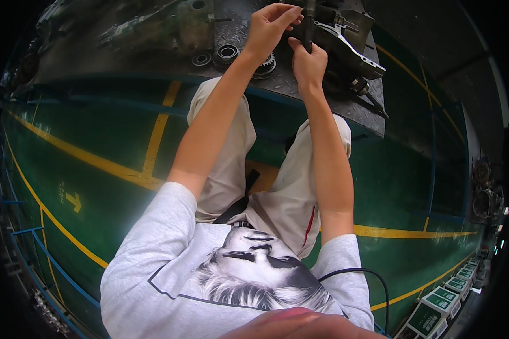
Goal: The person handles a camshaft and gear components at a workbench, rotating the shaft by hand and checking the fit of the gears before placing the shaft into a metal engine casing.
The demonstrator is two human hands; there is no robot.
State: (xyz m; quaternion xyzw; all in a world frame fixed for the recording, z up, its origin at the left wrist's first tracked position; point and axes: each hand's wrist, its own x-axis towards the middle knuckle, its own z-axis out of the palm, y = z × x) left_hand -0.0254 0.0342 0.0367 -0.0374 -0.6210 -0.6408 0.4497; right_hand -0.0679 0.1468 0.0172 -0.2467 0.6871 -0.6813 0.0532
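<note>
A dark metal shaft (309,25) stands about upright at the top of the view, its upper end cut off by the edge. My right hand (310,65) is closed around its lower part, thumb up along the near side. Just left of the shaft is my left hand (271,27), its thumb and fingers pinched together; whatever they hold, if anything, is too small or hidden to make out. Below the left wrist lie a toothed gear (266,66), partly covered by the forearm, a bearing ring (227,53) and a smaller flat ring (202,59).
The steel checker-plate bench (373,121) ends at a corner on the right. An open metal casing (353,48) stands right of my hands, with a smaller shaft part (361,86) near it. Another large casing (186,28) sits at the left. Cartons (432,311) line the floor, lower right.
</note>
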